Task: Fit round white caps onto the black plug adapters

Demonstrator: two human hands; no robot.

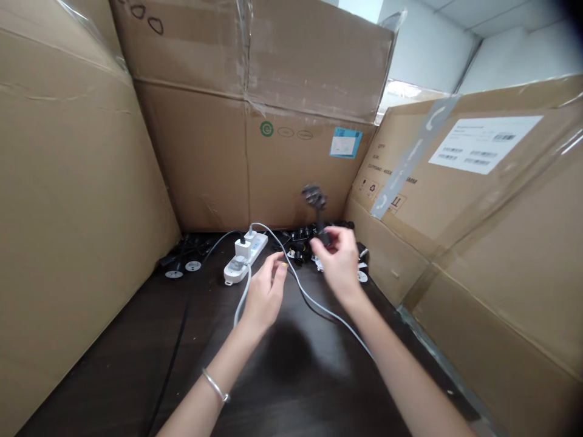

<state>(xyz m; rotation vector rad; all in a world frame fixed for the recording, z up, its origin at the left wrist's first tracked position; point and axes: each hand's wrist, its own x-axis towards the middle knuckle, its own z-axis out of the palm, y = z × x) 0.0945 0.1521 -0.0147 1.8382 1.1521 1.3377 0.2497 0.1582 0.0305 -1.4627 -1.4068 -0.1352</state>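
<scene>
My right hand (337, 258) is raised above the dark table (291, 376), fingers pinched on a small black device (317, 209) that sticks up from them and looks blurred. My left hand (266, 291) hovers lower, fingers loosely curled and apart, with nothing visible in it, close to a grey cable (314, 300). A pile of small black parts (303, 240) lies just behind both hands. A white power strip (246, 258) with white plugs in it lies to the left of my left hand.
Large cardboard boxes wall the table: left (68, 212), back (255, 115), right (492, 243). Two small white round pieces (183, 270) and black adapters lie at the back left. A black cable (173, 358) runs toward the near edge.
</scene>
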